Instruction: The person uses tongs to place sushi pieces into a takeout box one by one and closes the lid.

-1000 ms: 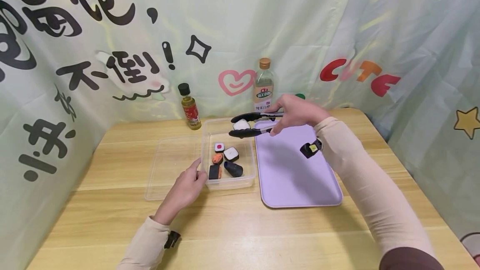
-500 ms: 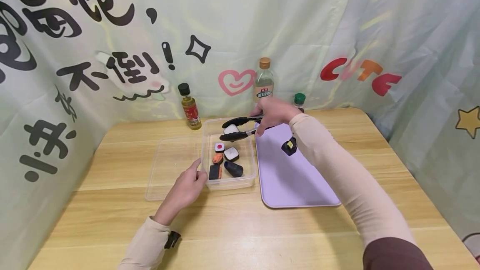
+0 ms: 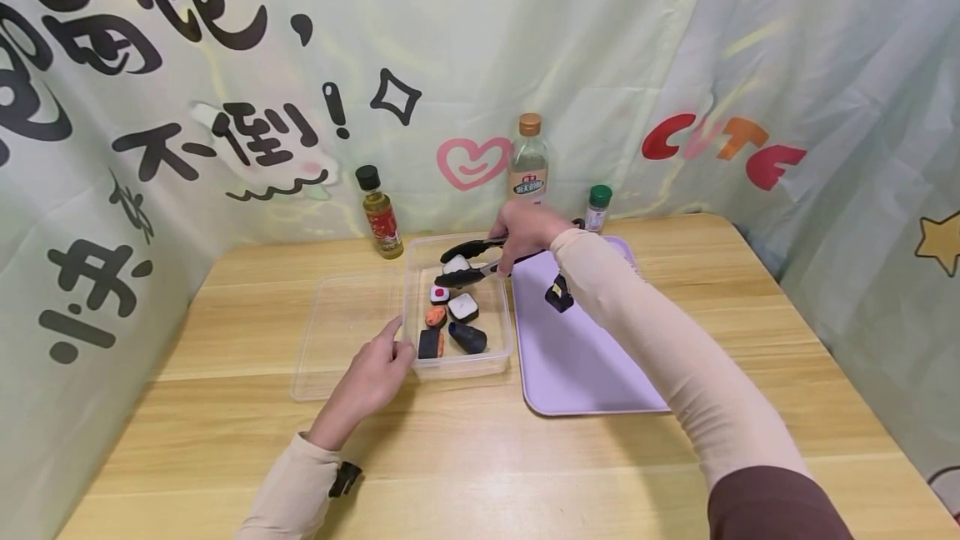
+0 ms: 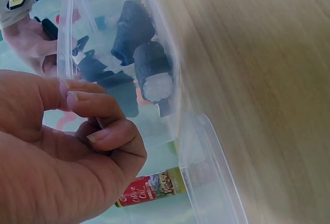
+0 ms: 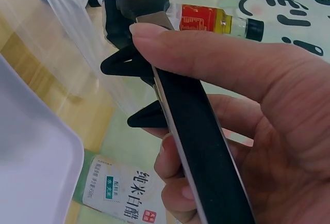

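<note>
Right hand [image 3: 525, 232]: fingers and thumb curled around the handles of black tongs [image 3: 472, 261]; the right wrist view shows the thumb lying along the upper arm of the tongs. Tong tips sit over the far end of the clear plastic container [image 3: 457, 361], closed on a white-and-black rice ball piece [image 3: 455, 264].

Left hand [image 3: 367, 377]: resting on the table [image 3: 225, 432] at the near left corner of the container, thumb and forefinger pinching its rim, remaining fingers curled in, as the left wrist view shows.

Container: stands on the table between a clear lid [image 3: 341, 340], lying flat on its left and touching it, and a lilac tray [image 3: 581, 357] just beside it on the right. Contents, toy sushi pieces: one roll with red centre [image 3: 439, 294], one white piece with black edge [image 3: 462, 307], one orange piece [image 3: 434, 317], one black-wrapped orange piece [image 3: 429, 344], one dark cone-shaped piece [image 3: 467, 338].

Back row, against the printed cloth backdrop [image 3: 600, 48]: small olive oil bottle with black cap [image 3: 380, 215], behind the container; tall bottle with white label and brown cap [image 3: 528, 161], behind the right hand; small green-capped shaker [image 3: 597, 207], at the far edge of the tray.
</note>
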`<state>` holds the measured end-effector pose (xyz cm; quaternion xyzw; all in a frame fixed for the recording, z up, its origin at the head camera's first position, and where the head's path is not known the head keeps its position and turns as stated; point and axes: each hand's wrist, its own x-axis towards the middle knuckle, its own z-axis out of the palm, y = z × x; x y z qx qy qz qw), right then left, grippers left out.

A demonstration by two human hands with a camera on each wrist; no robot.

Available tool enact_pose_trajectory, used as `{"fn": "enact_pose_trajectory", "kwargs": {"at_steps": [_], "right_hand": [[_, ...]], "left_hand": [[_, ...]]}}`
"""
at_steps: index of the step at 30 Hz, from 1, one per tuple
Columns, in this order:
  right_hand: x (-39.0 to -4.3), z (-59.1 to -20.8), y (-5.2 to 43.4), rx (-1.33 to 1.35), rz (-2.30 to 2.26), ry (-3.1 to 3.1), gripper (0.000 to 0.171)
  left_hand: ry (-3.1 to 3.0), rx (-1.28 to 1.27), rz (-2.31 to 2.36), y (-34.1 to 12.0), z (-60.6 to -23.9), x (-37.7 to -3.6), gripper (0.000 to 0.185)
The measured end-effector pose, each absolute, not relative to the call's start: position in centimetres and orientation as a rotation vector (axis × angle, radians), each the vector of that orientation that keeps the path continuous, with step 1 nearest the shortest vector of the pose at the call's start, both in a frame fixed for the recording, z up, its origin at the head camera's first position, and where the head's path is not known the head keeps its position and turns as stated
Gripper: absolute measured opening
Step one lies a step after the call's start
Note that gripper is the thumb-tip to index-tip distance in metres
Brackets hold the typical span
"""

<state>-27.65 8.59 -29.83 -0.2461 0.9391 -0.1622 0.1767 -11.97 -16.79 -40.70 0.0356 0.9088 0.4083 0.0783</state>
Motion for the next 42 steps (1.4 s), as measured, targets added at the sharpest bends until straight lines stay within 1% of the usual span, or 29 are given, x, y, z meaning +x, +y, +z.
{"fn": "enact_pose_trajectory", "kwargs": {"at_steps": [15, 27, 35, 42], "right_hand": [[-27.1, -30.2, 8.0, -0.632, -0.435, 2.689, 0.065], [-26.8, -30.1, 8.7, -0.670, -0.475, 2.677, 0.070], [-25.5, -29.5, 10.0, -0.670, -0.547, 2.692, 0.074], [-23.5, -29.2, 12.1, -0.652, -0.666, 2.730, 0.076]], "left_hand": [[2.706, 0.093, 1.228, -16.8, -40.7, -12.0, 0.060], [2.695, 0.087, 1.238, -16.7, -40.7, -11.9, 0.061], [2.694, 0.086, 1.235, -16.7, -40.8, -11.9, 0.062], [2.703, 0.086, 1.217, -16.8, -40.8, -11.9, 0.062]]}}
